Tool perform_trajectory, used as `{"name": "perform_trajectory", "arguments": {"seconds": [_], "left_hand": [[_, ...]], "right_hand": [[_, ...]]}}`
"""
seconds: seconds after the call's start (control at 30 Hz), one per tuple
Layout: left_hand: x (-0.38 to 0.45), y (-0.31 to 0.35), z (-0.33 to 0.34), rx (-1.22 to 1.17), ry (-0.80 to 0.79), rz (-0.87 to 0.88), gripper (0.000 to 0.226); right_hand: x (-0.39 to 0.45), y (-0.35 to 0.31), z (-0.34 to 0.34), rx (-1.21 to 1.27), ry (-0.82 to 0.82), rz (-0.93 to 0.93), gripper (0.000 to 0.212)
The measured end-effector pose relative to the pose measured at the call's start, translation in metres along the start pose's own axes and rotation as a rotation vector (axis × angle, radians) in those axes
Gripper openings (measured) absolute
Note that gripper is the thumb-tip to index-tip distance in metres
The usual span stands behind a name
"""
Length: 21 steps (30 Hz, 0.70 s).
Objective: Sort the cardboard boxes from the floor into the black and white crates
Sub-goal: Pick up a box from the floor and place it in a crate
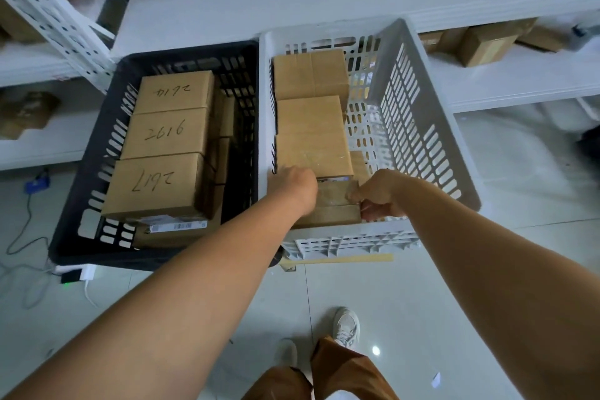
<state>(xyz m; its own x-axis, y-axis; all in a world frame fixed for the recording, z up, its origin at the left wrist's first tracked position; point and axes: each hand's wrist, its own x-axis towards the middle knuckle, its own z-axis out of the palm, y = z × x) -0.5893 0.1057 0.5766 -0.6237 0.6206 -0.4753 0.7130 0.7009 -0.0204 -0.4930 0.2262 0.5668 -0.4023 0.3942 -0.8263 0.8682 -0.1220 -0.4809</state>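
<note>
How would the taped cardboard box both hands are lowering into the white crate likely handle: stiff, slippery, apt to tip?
The cardboard box probably stays stiff: its edges look straight under the left hand and right hand. The glossy tape on top may be a little slick. It seems unlikely to tip, sitting low and squat against the white crate wall.

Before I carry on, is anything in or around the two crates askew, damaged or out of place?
Mostly tidy. The black crate holds three numbered boxes in a neat row. One oddity: a cardboard strip lies loose on the floor under the white crate's near edge. Both hands are in the white crate on the nearest box.
</note>
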Motion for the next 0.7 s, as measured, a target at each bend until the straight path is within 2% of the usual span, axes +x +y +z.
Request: {"name": "perform_trajectory", "arguments": {"seconds": [0.07, 0.17, 0.27, 0.33, 0.47, 0.6, 0.7], "left_hand": [[-0.002, -0.003, 0.001, -0.116, 0.024, 0.029, 0.025], [-0.011, -0.007, -0.002, -0.345, 0.078, 0.093, 0.035], [-0.03, -0.012, -0.008, -0.585, 0.114, 0.151, 0.052], [-0.044, -0.013, -0.012, -0.687, 0.156, 0.198, 0.05], [-0.072, -0.007, -0.019, -0.864, 0.219, 0.3, 0.042], [-0.102, 0.013, -0.025, -0.945, 0.203, 0.426, 0.039], [-0.125, 0.035, -0.022, -0.958, 0.164, 0.52, 0.035]], "right_hand": [[-0.007, 0.001, 0.001, 0.027, 0.057, -0.025, 0.021], [-0.02, 0.003, 0.001, 0.118, 0.207, -0.075, 0.029], [-0.043, 0.007, 0.009, 0.263, 0.337, -0.214, 0.013], [-0.06, 0.011, 0.017, 0.333, 0.442, -0.286, 0.009], [-0.098, 0.023, 0.034, 0.534, 0.608, -0.358, 0.025], [-0.131, 0.044, 0.045, 0.661, 0.798, -0.38, 0.033], [-0.157, 0.072, 0.049, 0.767, 0.875, -0.347, 0.034]]}}
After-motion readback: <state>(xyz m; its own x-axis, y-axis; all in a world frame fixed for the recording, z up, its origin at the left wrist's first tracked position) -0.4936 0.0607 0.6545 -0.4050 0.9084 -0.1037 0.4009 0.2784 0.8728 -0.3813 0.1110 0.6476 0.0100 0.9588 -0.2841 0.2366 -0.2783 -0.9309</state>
